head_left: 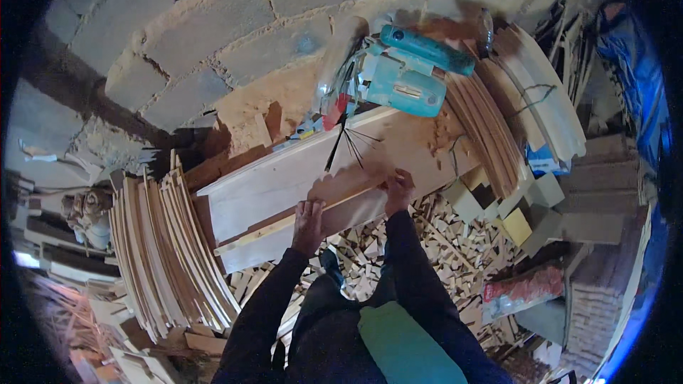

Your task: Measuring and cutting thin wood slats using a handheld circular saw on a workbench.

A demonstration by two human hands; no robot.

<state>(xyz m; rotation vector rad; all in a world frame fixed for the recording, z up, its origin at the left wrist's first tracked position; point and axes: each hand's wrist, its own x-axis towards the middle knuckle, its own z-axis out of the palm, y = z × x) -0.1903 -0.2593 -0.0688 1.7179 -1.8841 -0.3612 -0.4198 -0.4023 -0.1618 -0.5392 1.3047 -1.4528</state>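
Observation:
A long narrow pale wood strip (pixel 267 231) lies lengthwise across a wooden workbench (pixel 445 167). My left hand (pixel 309 226) grips it near its middle, with fingers curled over it. Further along to the right, my right hand (pixel 399 192) holds the strip near its right end, fingers bent round it. A wider pale board (pixel 249 203) lies just behind the strip. Beyond the hands are a spray of thin black strands (pixel 348 144), a red item (pixel 333 112) and a teal power tool (pixel 405 94).
Stacks of curved wood strips stand left (pixel 160 249) and right (pixel 484 128). Small offcuts (pixel 441 249) cover the floor around my feet. A red-and-clear plastic bag (pixel 519 284) lies at lower right. A block wall (pixel 213 21) runs behind the bench; blue plastic sheeting (pixel 626 64) hangs at far right.

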